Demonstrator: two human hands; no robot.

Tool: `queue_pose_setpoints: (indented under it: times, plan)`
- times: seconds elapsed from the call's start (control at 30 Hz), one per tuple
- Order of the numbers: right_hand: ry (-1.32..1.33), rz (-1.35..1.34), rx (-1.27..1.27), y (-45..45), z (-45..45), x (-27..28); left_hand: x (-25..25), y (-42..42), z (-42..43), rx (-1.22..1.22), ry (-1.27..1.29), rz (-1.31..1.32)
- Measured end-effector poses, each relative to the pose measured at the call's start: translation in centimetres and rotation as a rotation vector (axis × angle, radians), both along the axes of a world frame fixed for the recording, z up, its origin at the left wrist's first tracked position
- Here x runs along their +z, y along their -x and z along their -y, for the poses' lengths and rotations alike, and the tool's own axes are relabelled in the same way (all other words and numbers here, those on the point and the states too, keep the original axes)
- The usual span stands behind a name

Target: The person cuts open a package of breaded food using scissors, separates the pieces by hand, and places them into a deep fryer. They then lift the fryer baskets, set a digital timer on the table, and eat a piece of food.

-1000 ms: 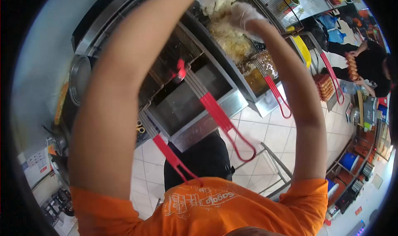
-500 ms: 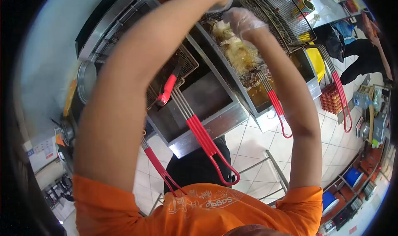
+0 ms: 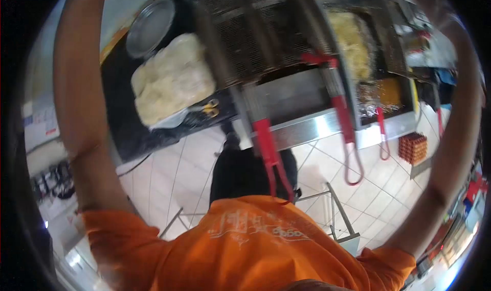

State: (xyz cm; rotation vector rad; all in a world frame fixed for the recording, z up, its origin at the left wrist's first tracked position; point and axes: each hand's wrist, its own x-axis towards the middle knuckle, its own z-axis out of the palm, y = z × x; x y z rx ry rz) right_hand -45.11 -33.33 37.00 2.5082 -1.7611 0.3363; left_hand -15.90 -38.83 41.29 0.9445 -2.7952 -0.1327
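Note:
My left forearm [image 3: 79,76] reaches up past the top edge, and the left hand is out of view. My right hand [image 3: 427,2] is a smeared shape at the top right edge; its fingers cannot be made out. Below and left of it, pale food [image 3: 353,45] fries in bubbling oil in the right fryer well. Two wire fry baskets [image 3: 232,45] with red handles [image 3: 266,140] sit over the left well. A short red-handled tool [image 3: 319,59] lies across the right one of them.
A tub of pale, batter-like mass [image 3: 174,79] stands on the dark counter [image 3: 117,107], with yellow-handled scissors [image 3: 209,108] by it. Behind is a round metal pan [image 3: 151,28]. Stacked egg trays [image 3: 412,148] are on the right; a metal-framed stand [image 3: 332,209] is near my body.
My hands have parted from over the frying oil, left arm to the left and right arm to the right. My view has swung left, showing the tub and scissors.

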Motion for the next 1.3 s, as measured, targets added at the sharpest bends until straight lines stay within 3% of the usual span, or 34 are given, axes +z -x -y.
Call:
queue_pose_setpoints:
  times: [0.1,0.2,0.27,0.3,0.37,0.47,0.53,0.6,0.67,0.87,0.93,1.0,1.03,1.1,1.2,1.3]
  plan:
    - [-0.132,0.032,0.038,-6.2,0.1,-0.9,-0.7,-10.6,-1.0,0.204,-0.171,-0.149]
    - [-0.251,0.049,0.032,-13.0,0.5,-2.3,-4.8,-21.5,-0.5,0.393,-0.310,-0.243]
    - [-0.325,0.077,0.032,-17.9,1.9,-4.2,-8.8,-28.3,1.1,0.559,-0.335,-0.046]
    - [-0.360,0.084,0.039,-20.7,2.5,-5.0,-11.6,-32.2,1.7,0.554,-0.347,-0.049]
    - [-0.430,0.075,0.072,-26.3,3.4,-6.7,-17.0,-38.2,2.0,0.309,-0.426,-0.067]
    - [-0.641,0.011,0.104,-35.9,3.3,-11.0,-24.6,-42.9,0.3,0.444,-0.444,-0.033]
    - [-0.602,-0.044,0.344,-41.0,4.1,-15.1,-26.3,-43.8,-0.8,0.474,-0.384,0.120]
    - [-0.205,0.056,0.482,-43.3,3.3,-21.1,-29.7,-45.7,-1.0,0.524,-0.397,0.035]
    - [-0.327,-0.004,0.402,-46.1,5.1,-26.3,-30.7,-46.7,-1.4,0.517,-0.388,0.082]
    - [-0.396,0.126,0.259,-55.4,7.1,-28.3,-32.9,-50.2,-1.1,0.506,-0.415,0.118]
    - [-0.484,0.031,0.274,-57.1,8.5,-28.6,-32.8,-50.6,-1.0,0.458,-0.360,0.126]
    - [-0.446,-0.082,0.469,-58.2,8.7,-29.0,-32.1,-50.2,-0.8,0.480,-0.511,0.314]
    - [-0.449,-0.083,0.470,-58.7,8.9,-29.1,-32.2,-50.2,-0.7,0.480,-0.514,0.313]
    - [-0.705,-0.298,0.427,-60.0,9.2,-27.8,-32.9,-50.5,-0.6,0.479,-0.563,0.264]
    - [-0.686,-0.394,0.461,-60.7,10.1,-28.2,-34.2,-51.4,-0.7,0.461,-0.504,0.129]
    - [-0.608,-0.171,0.507,-59.9,9.9,-27.9,-33.9,-51.3,-0.3,0.499,-0.599,0.143]
